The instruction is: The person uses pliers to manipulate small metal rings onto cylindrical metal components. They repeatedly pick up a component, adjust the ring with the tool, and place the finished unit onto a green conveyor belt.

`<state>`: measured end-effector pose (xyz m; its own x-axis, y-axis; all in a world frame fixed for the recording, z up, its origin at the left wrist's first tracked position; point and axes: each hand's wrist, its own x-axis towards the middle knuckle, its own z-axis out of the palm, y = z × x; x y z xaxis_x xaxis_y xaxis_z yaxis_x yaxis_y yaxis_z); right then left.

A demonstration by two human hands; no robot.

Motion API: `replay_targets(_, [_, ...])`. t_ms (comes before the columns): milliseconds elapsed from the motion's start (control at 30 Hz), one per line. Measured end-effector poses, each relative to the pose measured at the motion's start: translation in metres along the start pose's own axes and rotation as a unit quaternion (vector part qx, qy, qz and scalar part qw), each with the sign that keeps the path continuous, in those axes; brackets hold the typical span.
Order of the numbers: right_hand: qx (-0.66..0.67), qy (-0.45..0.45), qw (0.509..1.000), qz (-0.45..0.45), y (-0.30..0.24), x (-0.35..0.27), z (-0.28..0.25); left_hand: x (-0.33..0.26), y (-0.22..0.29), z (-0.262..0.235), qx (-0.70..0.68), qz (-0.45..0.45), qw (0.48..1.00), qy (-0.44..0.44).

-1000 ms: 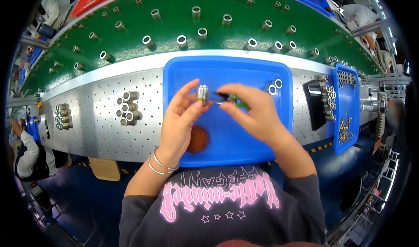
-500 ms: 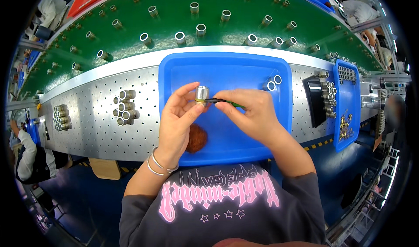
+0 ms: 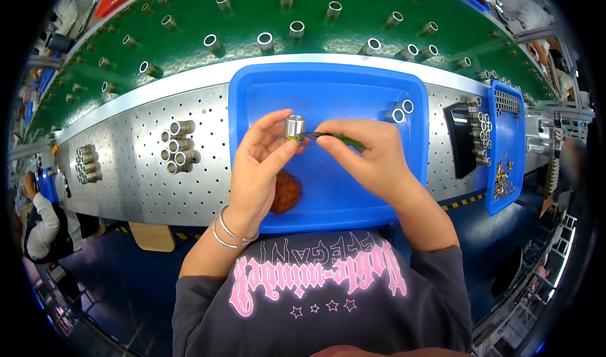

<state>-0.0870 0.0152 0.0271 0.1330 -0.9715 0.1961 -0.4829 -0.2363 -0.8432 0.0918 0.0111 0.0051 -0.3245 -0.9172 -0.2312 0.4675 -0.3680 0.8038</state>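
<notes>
Above the blue tray (image 3: 328, 70), my left hand (image 3: 252, 174) is closed round a short shiny metal sleeve (image 3: 294, 125), its thumb and fingers at the sleeve's lower part. A yellowish band shows near the sleeve's bottom. My right hand (image 3: 374, 158) pinches a slim tool with a green and black handle (image 3: 351, 143). Its dark thin tip meets the sleeve's side near that band; the exact kind of tool cannot be made out. Beside my left wrist, a reddish-brown fibrous ball (image 3: 288, 193) lies in the tray. Two more sleeves (image 3: 392, 117) lie at the tray's right side.
Beyond the tray runs a green belt (image 3: 252, 19) with many standing metal sleeves. A cluster of sleeves (image 3: 179, 144) sits left on the perforated metal table (image 3: 132, 168). To the right are a black flat device (image 3: 459, 144) and another blue tray (image 3: 507, 136) with small brass-coloured parts.
The whole view has shifted slightly. The sleeve and the tool stay together in my hands, with the tool tip still at the sleeve's lower side.
</notes>
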Motion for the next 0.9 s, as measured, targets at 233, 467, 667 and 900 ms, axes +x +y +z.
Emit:
replay_targets(233, [-0.022,-0.107,0.988,0.111,-0.004,0.006,-0.001,0.001,0.003,0.002,-0.035,-0.033,0.999,-0.005])
replay_targets(467, [0.004,-0.059,0.998,0.001,0.009,0.003,0.006,0.001,-0.002,0.003,-0.008,-0.026,1.0,0.008])
replay_targets(667, [0.053,-0.019,0.998,-0.015,0.009,0.004,0.008,0.003,-0.001,0.005,-0.023,-0.036,0.999,0.013])
replay_targets(900, [0.075,0.007,0.996,-0.039,0.006,0.004,0.005,0.002,0.0,0.005,-0.048,-0.049,0.998,-0.005])
